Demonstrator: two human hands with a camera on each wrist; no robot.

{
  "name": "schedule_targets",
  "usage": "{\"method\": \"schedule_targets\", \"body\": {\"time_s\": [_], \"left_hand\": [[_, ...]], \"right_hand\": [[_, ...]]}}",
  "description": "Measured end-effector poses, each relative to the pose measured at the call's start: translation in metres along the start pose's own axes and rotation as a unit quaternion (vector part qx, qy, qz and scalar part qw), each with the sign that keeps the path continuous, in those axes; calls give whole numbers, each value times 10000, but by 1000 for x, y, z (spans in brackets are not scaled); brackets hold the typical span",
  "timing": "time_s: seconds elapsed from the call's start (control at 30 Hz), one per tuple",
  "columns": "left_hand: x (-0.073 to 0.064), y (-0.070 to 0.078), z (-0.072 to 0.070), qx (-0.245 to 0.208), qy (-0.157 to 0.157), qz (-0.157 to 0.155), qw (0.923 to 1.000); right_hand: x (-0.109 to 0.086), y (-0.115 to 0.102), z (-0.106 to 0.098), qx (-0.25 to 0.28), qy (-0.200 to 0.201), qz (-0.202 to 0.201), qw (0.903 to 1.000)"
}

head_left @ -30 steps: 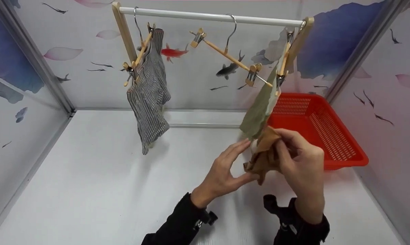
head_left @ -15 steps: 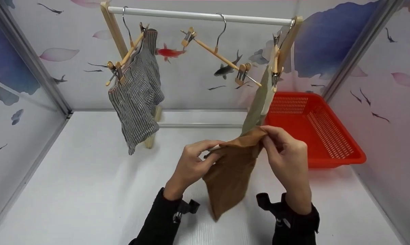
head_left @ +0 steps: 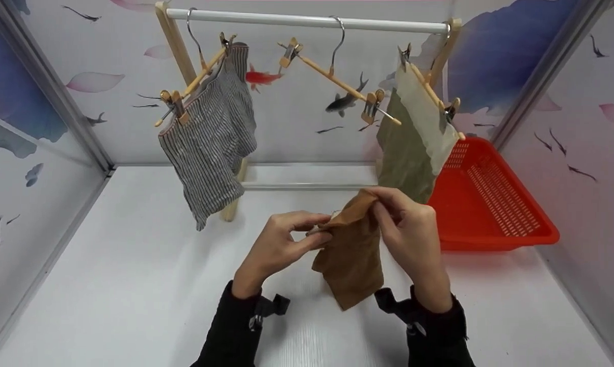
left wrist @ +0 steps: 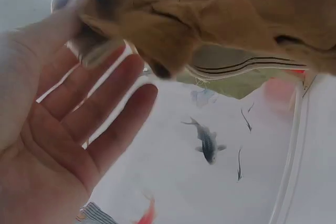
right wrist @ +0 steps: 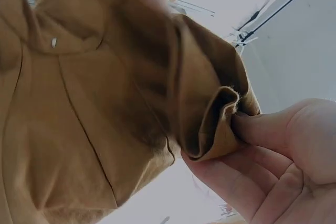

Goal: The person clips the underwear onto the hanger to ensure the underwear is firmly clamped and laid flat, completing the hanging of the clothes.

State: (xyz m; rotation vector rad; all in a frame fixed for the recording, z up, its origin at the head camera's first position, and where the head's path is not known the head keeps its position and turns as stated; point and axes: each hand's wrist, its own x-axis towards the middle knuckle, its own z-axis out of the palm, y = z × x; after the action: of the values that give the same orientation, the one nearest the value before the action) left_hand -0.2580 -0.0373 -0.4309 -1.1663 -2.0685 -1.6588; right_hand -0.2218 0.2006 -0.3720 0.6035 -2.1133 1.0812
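Note:
A small brown garment [head_left: 355,255] with stitched seams hangs between both hands, its lower end pointing down over the white table. My left hand [head_left: 278,242] pinches its upper left edge between thumb and fingers; in the left wrist view the other fingers are spread. My right hand [head_left: 411,232] pinches the upper right corner. The right wrist view shows the folded edge [right wrist: 223,114] between thumb and fingers. Behind, a wooden clip hanger [head_left: 332,79] with no garment on it hangs tilted from the rack's rail [head_left: 286,19].
Striped grey pants [head_left: 210,137] hang clipped on the left hanger [head_left: 205,74]. A green garment with a pale top [head_left: 408,137] hangs clipped on the right one. Behind it stands a red plastic basket [head_left: 495,242]. Printed panels enclose the back and sides.
The brown garment was bunched up and now hangs down. Both hands moved left with it, and my left hand took its edge. The green garment swung round to show more of its face.

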Motion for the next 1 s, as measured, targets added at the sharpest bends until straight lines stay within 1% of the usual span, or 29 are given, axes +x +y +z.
{"method": "schedule_targets", "body": {"time_s": [0.07, 0.13, 0.2, 0.3, 0.33, 0.4, 0.47, 0.57, 0.7, 0.77, 0.83, 0.9, 1.0], "left_hand": [[0, -2, 0, 316, 275, -64, 9991], [0, -2, -1, 594, 748, -168, 9953], [1, -3, -1, 824, 1374, -272, 9867], [3, -1, -2, 945, 2289, -267, 9685], [3, 0, -2, 970, 2505, -232, 9630], [4, 0, -1, 876, 2707, -123, 9586], [5, 0, 2, 786, 2706, -13, 9595], [6, 1, 7, 554, 2478, 40, 9672], [7, 3, 15, 369, 2158, -22, 9757], [8, 4, 17, 244, 1964, 13, 9802], [8, 5, 18, 97, 1795, 148, 9836], [8, 6, 19, -22, 1666, 280, 9856], [8, 7, 19, -183, 1558, 350, 9870]], "right_hand": [[1, 3, 1, 20, -51, -2, 10000], [1, 7, 2, -52, -84, 14, 10000], [3, 11, 3, -219, -150, 41, 9996], [5, 16, 8, -558, -385, -11, 9977], [5, 17, 10, -619, -493, -57, 9969], [5, 18, 15, -724, -808, -267, 9937], [4, 17, 20, -759, -1066, -490, 9902], [1, 14, 26, -821, -1371, -670, 9849], [-1, 13, 32, -661, -1581, -522, 9838], [0, 13, 34, -459, -1657, -426, 9842], [0, 13, 36, -350, -1704, -410, 9839], [0, 12, 37, -316, -1713, -423, 9838], [0, 11, 40, -362, -1622, -425, 9852]]}}
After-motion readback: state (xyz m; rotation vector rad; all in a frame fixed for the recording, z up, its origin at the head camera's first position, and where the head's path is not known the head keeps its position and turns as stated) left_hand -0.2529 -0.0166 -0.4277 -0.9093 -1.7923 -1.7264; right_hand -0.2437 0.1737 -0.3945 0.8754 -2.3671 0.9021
